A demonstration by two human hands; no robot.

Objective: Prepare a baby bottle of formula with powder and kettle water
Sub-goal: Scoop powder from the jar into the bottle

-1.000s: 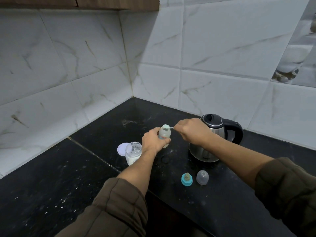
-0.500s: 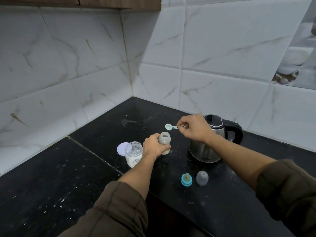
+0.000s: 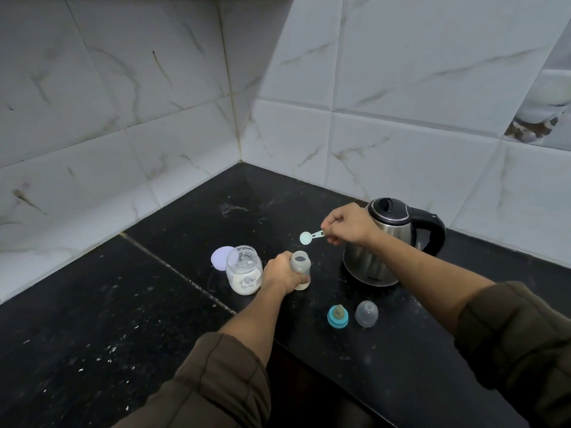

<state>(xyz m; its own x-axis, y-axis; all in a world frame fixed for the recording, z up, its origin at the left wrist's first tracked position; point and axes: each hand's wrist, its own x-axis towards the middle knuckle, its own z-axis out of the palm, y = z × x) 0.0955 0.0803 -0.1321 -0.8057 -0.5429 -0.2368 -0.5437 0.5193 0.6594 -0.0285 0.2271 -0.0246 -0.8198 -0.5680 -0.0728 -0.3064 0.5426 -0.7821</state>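
I read the small translucent baby bottle [image 3: 301, 264] as standing upright on the black speckled stone surface [image 3: 123, 304], near the middle of the scene, with its mouth uncovered. A pale layer shows at its base. My left hand [image 3: 281, 274] grasps the bottle, fingers wrapped round the lower body.

My right hand [image 3: 347, 225] is clenched on the handle of a pale mint plastic measuring scoop [image 3: 309, 236], pinching it between thumb and fingers. The scoop bowl hangs in the air above and just beyond the bottle mouth, apart from it. I cannot tell whether the bowl holds powder.

Position of the remaining items:
- A clear glass jar [image 3: 244, 270] with white powder in its lower part stands just left of the bottle, touching or almost touching the left hand.
- A round lilac lid [image 3: 221, 257] lies flat on the far left side of the jar.
- A stainless steel electric kettle with black lid and handle [image 3: 383, 245] stands right of the bottle, behind the right hand, handle pointing right.
- A teal screw ring with its teat [image 3: 337, 316] and a clear domed cap [image 3: 366, 313] sit side by side on the near side of the kettle.

Both forearms show dark olive sleeves pushed up.
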